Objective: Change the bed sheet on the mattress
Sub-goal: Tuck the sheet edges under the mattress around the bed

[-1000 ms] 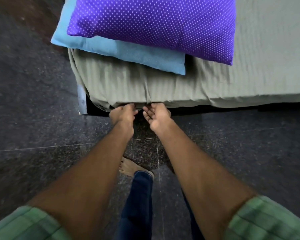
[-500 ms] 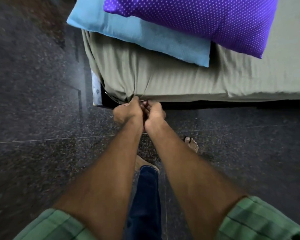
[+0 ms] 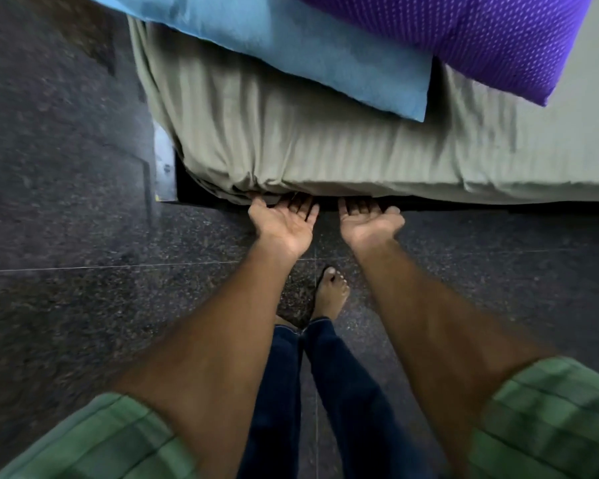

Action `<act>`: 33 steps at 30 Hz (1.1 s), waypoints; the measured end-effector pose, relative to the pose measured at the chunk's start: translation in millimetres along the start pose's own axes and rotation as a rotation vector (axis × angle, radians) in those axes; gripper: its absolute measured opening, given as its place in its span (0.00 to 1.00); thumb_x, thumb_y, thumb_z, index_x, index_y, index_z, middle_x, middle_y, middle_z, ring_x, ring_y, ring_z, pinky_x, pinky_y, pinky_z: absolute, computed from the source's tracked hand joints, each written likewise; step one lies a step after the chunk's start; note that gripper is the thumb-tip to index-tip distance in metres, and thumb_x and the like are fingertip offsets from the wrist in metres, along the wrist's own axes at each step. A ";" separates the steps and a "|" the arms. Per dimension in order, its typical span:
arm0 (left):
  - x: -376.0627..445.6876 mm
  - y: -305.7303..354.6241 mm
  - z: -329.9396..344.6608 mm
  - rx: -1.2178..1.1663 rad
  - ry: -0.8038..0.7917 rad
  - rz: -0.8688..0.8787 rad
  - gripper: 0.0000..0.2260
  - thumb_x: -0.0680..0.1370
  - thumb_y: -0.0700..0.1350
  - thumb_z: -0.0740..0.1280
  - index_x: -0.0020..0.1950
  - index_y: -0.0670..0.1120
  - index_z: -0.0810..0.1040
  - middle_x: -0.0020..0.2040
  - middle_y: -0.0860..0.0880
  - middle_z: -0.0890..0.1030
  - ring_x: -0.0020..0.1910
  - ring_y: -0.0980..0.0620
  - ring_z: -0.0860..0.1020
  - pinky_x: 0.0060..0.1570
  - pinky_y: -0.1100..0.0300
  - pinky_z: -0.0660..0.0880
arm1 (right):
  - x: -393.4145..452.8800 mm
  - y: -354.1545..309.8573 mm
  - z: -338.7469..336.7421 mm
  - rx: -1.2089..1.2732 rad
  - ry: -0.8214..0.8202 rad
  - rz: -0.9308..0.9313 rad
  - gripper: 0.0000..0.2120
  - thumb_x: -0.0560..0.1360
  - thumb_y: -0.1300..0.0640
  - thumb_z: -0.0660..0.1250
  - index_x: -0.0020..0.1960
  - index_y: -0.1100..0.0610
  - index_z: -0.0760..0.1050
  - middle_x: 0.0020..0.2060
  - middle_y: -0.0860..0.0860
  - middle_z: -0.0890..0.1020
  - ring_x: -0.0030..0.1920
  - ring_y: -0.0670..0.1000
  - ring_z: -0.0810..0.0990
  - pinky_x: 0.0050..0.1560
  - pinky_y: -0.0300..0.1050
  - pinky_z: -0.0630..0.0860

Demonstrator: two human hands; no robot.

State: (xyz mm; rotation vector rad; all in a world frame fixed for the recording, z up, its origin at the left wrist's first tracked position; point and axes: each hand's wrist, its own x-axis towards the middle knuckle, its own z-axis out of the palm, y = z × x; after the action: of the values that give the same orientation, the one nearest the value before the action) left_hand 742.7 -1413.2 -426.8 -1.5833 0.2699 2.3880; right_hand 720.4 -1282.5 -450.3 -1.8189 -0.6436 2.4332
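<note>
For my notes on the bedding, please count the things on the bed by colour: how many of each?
Blue pillow: 1
Purple dotted pillow: 1
Grey-green bed sheet: 1
Total: 3

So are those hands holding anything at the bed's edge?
Nothing is gripped. The left hand and right hand lie palm-up and open, fingertips reaching under the bed sheet's lower edge.

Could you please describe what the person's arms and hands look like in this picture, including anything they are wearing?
Both forearms are bare, with short green checked sleeves ending around the elbows. The left hand and right hand wear no gloves, and no rings, watch or bracelets are visible.
</note>
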 end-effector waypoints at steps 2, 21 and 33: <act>17.4 -10.9 8.2 -0.090 0.003 0.019 0.31 0.82 0.60 0.50 0.79 0.42 0.67 0.77 0.41 0.70 0.77 0.41 0.67 0.79 0.43 0.59 | 21.0 -4.5 0.8 0.031 -0.045 0.025 0.27 0.85 0.41 0.49 0.74 0.56 0.72 0.70 0.60 0.77 0.70 0.62 0.75 0.72 0.65 0.69; 67.6 -30.4 1.5 0.085 0.171 0.124 0.29 0.82 0.61 0.48 0.71 0.45 0.75 0.65 0.40 0.82 0.64 0.42 0.80 0.68 0.48 0.72 | 29.8 -19.7 11.2 0.145 -0.135 0.198 0.35 0.79 0.29 0.51 0.70 0.52 0.76 0.72 0.59 0.75 0.74 0.64 0.71 0.77 0.65 0.62; -58.1 35.9 -9.5 1.319 0.439 0.817 0.14 0.74 0.55 0.64 0.43 0.48 0.85 0.35 0.53 0.84 0.37 0.51 0.82 0.40 0.57 0.76 | -96.0 65.9 23.9 -0.619 0.076 0.092 0.09 0.82 0.57 0.63 0.46 0.58 0.79 0.38 0.55 0.83 0.37 0.54 0.80 0.40 0.47 0.75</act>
State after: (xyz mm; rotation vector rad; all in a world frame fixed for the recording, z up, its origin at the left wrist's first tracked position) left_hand 761.1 -1456.7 -376.6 -1.2682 2.2992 1.3517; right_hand 742.5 -1376.0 -380.4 -2.1542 -1.4650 2.3690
